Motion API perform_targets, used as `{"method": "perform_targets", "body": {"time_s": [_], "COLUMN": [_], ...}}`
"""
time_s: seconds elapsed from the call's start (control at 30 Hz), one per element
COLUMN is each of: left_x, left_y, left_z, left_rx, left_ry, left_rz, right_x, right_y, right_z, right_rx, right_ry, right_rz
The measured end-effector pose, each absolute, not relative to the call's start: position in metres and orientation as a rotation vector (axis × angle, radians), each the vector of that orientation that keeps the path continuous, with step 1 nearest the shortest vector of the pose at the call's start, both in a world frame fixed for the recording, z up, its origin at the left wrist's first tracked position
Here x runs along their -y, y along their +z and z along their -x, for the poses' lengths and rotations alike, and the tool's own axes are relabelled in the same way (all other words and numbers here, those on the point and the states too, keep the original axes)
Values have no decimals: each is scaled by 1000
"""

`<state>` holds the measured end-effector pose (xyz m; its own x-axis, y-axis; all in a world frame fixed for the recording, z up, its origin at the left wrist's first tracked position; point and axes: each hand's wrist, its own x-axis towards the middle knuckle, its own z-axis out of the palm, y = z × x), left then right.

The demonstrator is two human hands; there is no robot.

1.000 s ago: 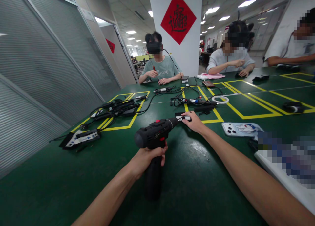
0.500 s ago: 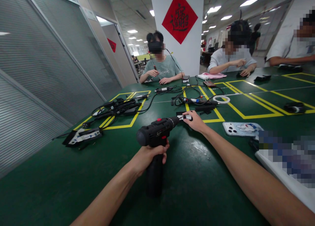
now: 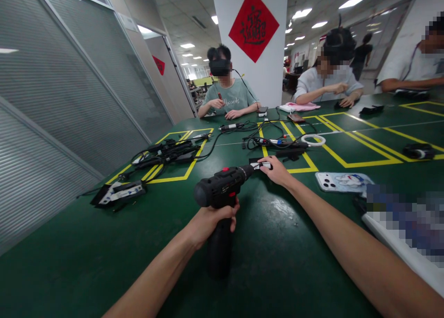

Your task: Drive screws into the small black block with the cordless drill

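A black cordless drill (image 3: 220, 191) with red buttons stands upright in front of me, my left hand (image 3: 215, 223) wrapped round its handle. Its chuck points away toward a small black-and-white piece (image 3: 255, 162) on the green table (image 3: 166, 253). My right hand (image 3: 275, 170) grips that piece from the right, fingers bent over its top. The drill's tip is at the left part of the piece; whether it touches cannot be made out. The fingertips partly cover the piece, so its exact kind is unclear.
Tangled black cables (image 3: 169, 154) lie left, near a black-and-white strip (image 3: 120, 193). More cables and a white ring (image 3: 313, 140) are beyond my right hand. A phone (image 3: 343, 181) lies right, beside a blurred white-edged object (image 3: 398, 239). Co-workers (image 3: 229, 94) sit across the table.
The whole view has shifted very slightly. Both hands, the drill and the small piece keep the same positions relative to one another.
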<state>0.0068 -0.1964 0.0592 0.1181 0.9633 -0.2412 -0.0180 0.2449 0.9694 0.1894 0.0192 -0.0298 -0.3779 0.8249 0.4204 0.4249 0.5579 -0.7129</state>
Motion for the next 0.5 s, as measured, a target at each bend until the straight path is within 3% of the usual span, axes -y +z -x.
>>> {"method": "perform_targets", "body": {"time_s": [0.5], "left_x": [196], "left_y": [59], "left_z": [-7], "left_rx": [-1196], "left_ry": [954], "left_rz": [-1055], "right_x": [-20], "right_y": [-31], "right_z": [-188], "right_rx": [1995], "right_ry": [651], "right_rz": [1010]}}
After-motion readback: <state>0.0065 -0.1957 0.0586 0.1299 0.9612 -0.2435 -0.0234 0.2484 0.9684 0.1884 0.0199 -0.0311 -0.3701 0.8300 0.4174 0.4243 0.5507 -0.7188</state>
